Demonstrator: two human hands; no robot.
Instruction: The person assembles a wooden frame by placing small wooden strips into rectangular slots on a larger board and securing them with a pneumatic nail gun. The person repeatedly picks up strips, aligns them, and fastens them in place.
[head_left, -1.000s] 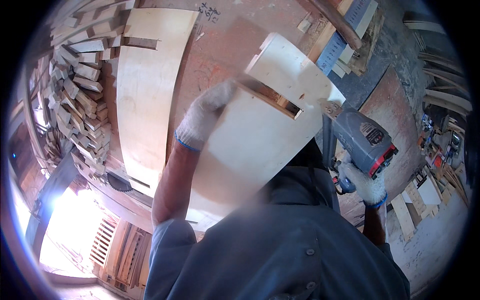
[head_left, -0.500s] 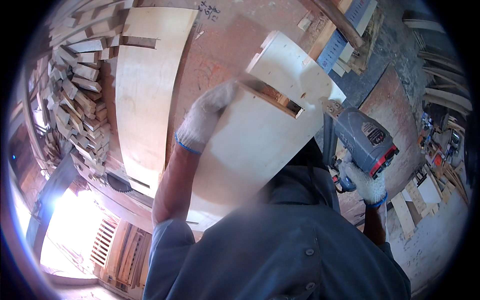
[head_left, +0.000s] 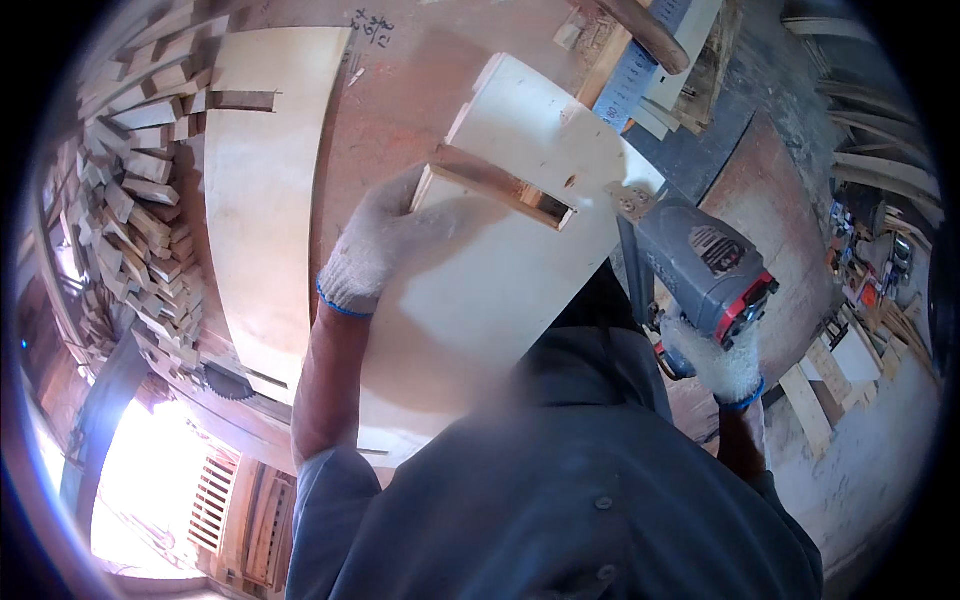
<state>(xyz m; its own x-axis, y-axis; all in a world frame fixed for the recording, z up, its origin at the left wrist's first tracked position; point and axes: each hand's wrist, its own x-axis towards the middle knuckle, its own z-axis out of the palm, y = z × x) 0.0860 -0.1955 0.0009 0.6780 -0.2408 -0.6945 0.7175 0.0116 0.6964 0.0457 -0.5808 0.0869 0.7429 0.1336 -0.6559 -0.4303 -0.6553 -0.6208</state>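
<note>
White-gloved, two hands [head_left: 372, 245] [head_left: 718, 362] hold one board [head_left: 475, 275], one nailer [head_left: 702, 262].

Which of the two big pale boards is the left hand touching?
The right board: the left hand is on its left edge. The other board, beside the wood-block pile, has no hand.

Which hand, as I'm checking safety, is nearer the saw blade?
Left. Left hand, on the slotted board, pictured above and right of the saw blade; right hand holding the grey tool, much farther right.
</note>
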